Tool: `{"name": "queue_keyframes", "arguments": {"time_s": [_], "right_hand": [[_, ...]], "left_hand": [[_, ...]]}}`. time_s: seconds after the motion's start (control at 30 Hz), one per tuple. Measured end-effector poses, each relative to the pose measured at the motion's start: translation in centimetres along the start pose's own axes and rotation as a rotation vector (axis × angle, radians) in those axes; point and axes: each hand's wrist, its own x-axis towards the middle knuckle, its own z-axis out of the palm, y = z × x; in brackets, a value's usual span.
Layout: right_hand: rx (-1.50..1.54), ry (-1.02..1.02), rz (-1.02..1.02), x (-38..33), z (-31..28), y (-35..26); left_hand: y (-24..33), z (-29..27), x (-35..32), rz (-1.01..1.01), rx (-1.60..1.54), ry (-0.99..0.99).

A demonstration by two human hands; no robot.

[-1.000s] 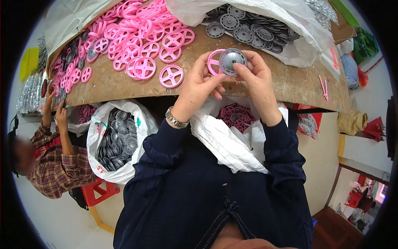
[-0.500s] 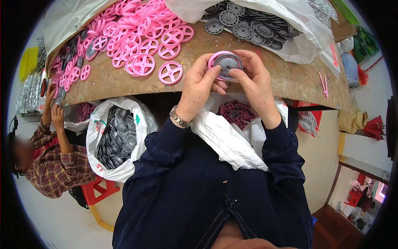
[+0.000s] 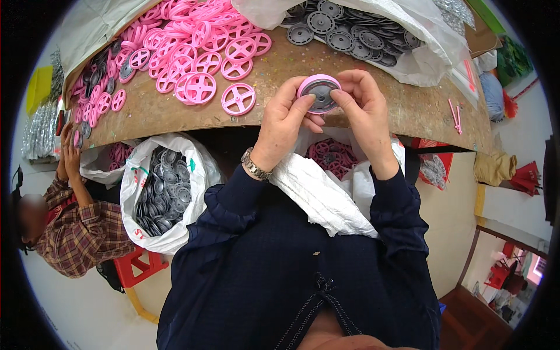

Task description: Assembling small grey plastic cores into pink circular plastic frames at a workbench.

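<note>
Over the near edge of the table, a plastic toy wheel [image 3: 321,96] is held up between my two hands. It is a grey disc sitting inside a pink rim, its grey face turned up toward me. My left hand [image 3: 281,119] grips its left side, thumb on the grey face and fingers behind or under it. On the right, my right hand [image 3: 366,114] pinches the wheel's edge with the thumb on the disc; its other fingers are curled and partly hidden. A loose pink spoked wheel [image 3: 238,99] lies on the table left of my hands.
Pink wheels [image 3: 200,88] are heaped on the table [image 3: 280,70], with grey discs [image 3: 340,40] spilling from a white sack at the back. Below stand a sack of grey discs [image 3: 166,192] and a sack of pink wheels [image 3: 331,157]. A co-worker [image 3: 87,233] handles parts at left.
The grey disc, lying off-centre over the pink rim before, now sits evenly inside it. My right thumb has shifted up and right. The co-worker's hands have moved slightly.
</note>
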Motion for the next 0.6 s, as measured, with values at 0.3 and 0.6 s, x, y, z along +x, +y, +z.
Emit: {"name": "queue_keyframes", "arguments": {"time_s": [0.3,0.6], "right_hand": [[-0.094,-0.163,0.031,-0.7,-0.5,-0.4],[-0.050,-0.100,0.086,-1.1,-0.4,0.9]], "left_hand": [[-0.1,0.2,-0.4,0.135,0.209,-0.004],[1.3,0.5,0.0,0.024,0.332,0.002]]}}
